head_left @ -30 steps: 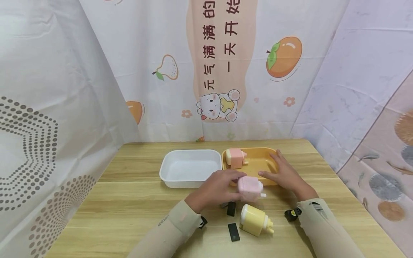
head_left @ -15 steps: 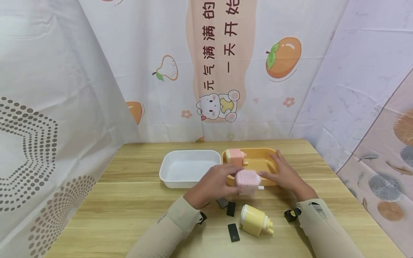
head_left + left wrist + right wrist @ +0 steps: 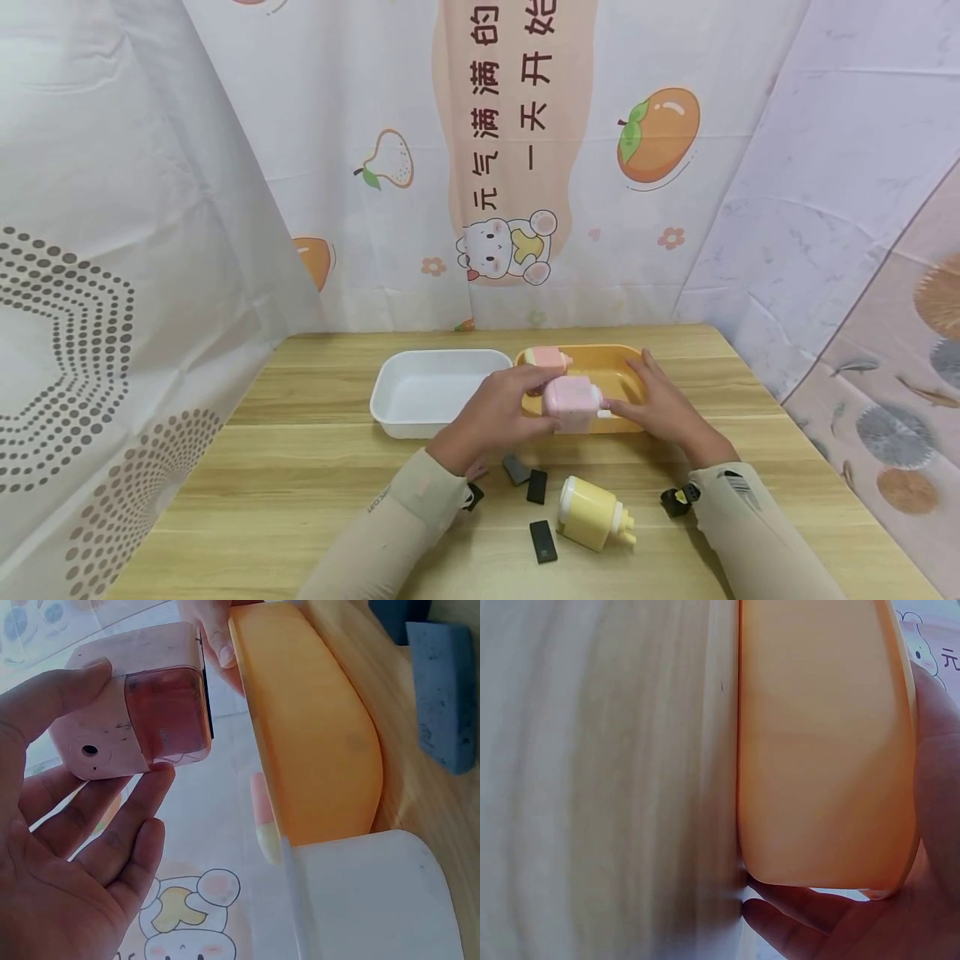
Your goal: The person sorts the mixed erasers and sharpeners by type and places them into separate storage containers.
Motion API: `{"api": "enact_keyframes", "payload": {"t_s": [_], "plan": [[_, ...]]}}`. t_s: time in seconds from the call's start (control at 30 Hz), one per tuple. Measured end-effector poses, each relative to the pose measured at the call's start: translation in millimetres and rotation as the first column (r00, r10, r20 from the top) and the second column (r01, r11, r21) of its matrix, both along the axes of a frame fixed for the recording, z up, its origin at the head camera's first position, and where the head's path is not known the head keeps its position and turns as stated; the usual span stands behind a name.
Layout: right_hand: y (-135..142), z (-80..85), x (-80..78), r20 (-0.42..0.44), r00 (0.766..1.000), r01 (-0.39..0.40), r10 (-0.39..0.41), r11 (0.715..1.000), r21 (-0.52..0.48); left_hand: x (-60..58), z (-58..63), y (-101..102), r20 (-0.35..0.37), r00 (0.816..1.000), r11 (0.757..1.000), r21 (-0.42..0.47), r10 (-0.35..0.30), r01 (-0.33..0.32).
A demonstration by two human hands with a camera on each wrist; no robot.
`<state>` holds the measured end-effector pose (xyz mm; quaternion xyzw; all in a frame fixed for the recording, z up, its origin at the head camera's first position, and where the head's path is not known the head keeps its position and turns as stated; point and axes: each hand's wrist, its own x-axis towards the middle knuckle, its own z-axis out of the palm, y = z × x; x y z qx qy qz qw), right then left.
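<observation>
My left hand (image 3: 491, 421) holds a pink crank pencil sharpener (image 3: 573, 406) up over the near rim of the orange tray (image 3: 603, 360). In the left wrist view, the thumb lies on top of the sharpener (image 3: 135, 701) and the fingertips are underneath; its pencil hole and see-through shavings drawer show. A peach pencil sharpener (image 3: 547, 358) lies in the tray's left end, partly hidden by the left hand. My right hand (image 3: 663, 404) grips the tray's right end, thumb along the rim and fingers round the end wall (image 3: 825, 750).
A white tray (image 3: 442, 392) stands against the orange tray's left side. Nearer me lie a yellow pencil sharpener (image 3: 588, 512), a grey block (image 3: 515, 469) and two black blocks (image 3: 537, 487). A patterned curtain (image 3: 375, 250) hangs behind the table.
The left hand has raised the pink pencil sharpener and moved it away from me, from in front of the orange tray to over its near rim. The right hand has stayed on the tray.
</observation>
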<state>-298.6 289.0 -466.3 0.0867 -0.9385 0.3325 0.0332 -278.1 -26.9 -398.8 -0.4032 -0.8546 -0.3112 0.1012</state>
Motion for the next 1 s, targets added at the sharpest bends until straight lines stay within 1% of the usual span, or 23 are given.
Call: {"api": "enact_keyframes", "payload": {"t_s": [0.2,0.3,0.4,0.6,0.63,0.83,1.0], "plan": [[2,-0.1,0.9,-0.003,1.000,-0.003,0.003,1.000,0.012,-3.0,0.0,3,-0.061,0.998,1.000,0.016,0.013,-0.012],[1,-0.2,0.7,-0.005,1.000,-0.002,0.002,1.000,0.006,-4.4,1.1,4,-0.073,0.997,0.999,0.027,0.020,-0.018],[0,-0.1,0.2,0.001,1.000,0.004,-0.004,1.000,0.004,-5.8,3.8,4,-0.068,0.997,0.999,0.031,0.040,-0.037],[0,1.5,1.5,0.023,1.000,0.013,-0.013,1.000,0.009,-10.9,10.3,5,-0.059,0.992,0.994,0.041,0.107,-0.105],[0,1.7,1.8,0.025,1.000,0.013,-0.013,1.000,0.009,-11.8,11.0,5,-0.049,0.992,0.993,0.047,0.113,-0.111],[-1,1.6,2.2,0.029,1.000,0.011,-0.012,1.000,0.011,-17.5,12.5,3,0.001,0.992,0.986,0.113,0.126,-0.125],[-1,1.7,2.6,0.030,0.999,0.009,-0.010,1.000,0.016,-20.8,10.0,3,-0.008,0.991,0.977,0.171,0.135,-0.132]]}}
